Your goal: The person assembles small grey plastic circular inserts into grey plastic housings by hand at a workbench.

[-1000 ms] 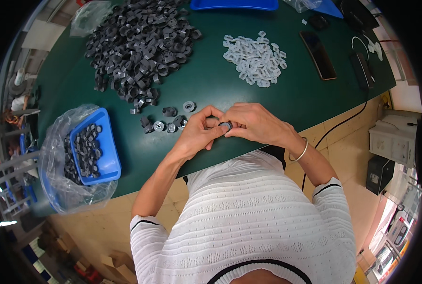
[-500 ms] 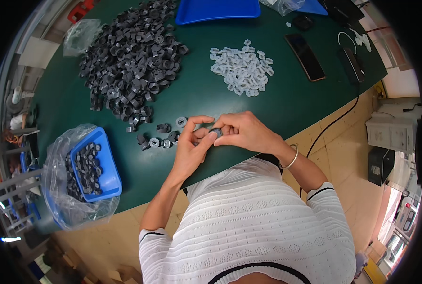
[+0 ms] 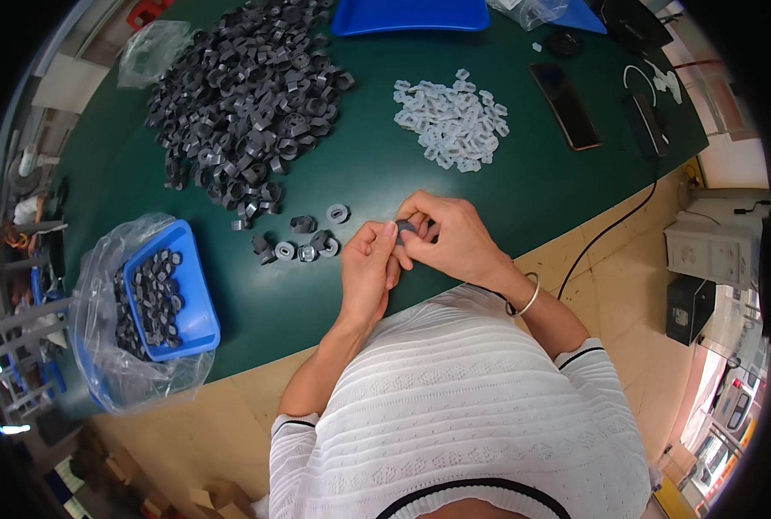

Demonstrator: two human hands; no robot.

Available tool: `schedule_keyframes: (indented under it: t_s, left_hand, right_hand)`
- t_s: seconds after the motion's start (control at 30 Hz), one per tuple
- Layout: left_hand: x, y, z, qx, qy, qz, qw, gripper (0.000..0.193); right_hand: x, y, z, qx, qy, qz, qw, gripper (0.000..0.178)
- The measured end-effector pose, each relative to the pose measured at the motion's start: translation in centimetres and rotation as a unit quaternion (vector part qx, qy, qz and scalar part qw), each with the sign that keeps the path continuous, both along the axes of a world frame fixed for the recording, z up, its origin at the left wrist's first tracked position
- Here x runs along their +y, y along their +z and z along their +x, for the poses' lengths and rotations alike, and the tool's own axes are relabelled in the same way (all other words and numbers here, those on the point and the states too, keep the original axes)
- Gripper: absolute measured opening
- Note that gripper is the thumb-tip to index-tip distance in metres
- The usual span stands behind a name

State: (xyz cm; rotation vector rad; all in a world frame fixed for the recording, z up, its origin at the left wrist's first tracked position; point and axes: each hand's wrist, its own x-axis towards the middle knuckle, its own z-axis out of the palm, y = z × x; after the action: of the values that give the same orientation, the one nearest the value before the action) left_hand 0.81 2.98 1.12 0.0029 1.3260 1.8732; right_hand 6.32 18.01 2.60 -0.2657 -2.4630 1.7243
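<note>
Near the table's front edge my two hands meet around a small dark grey plastic part (image 3: 405, 228). My left hand (image 3: 366, 268) is closed, thumb and forefinger pressed against the part's left side. From the right, my right hand (image 3: 455, 235) pinches it, the other fingers curled behind. Most of the part is covered by fingertips. Just left of my left hand lie several loose dark grey caps (image 3: 302, 224), some showing a pale insert, among them a round one (image 3: 338, 213). Beyond my hands is a pile of small translucent white plastic pieces (image 3: 455, 121).
A large heap of dark grey plastic parts (image 3: 243, 104) covers the far left of the green table (image 3: 256, 320). At left, a blue tray (image 3: 199, 298) with grey parts sits on a clear plastic bag (image 3: 100, 346). Another blue tray (image 3: 411, 19), a phone (image 3: 565, 105) and a cable (image 3: 615, 212) lie beyond.
My left fingers have closed in, with the forefinger no longer raised. Both hands have shifted slightly right, still around the grey part. The whole view has moved a little.
</note>
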Motion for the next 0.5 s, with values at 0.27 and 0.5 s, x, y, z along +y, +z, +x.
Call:
schedule_keyframes:
  t_s: [0.27, 0.5]
  left_hand:
    - [-0.4, -0.1, 0.1, 0.115, 0.053, -0.045, 0.991, 0.019]
    - [-4.7, 1.9, -4.0, -0.001, 0.052, 0.154, 0.987, 0.031]
  right_hand:
    - [1.1, 0.1, 0.3, 0.053, 0.002, -0.005, 0.999, 0.022]
    - [16.2, -1.5, -2.2, 0.088, -0.176, 0.315, 0.928, 0.018]
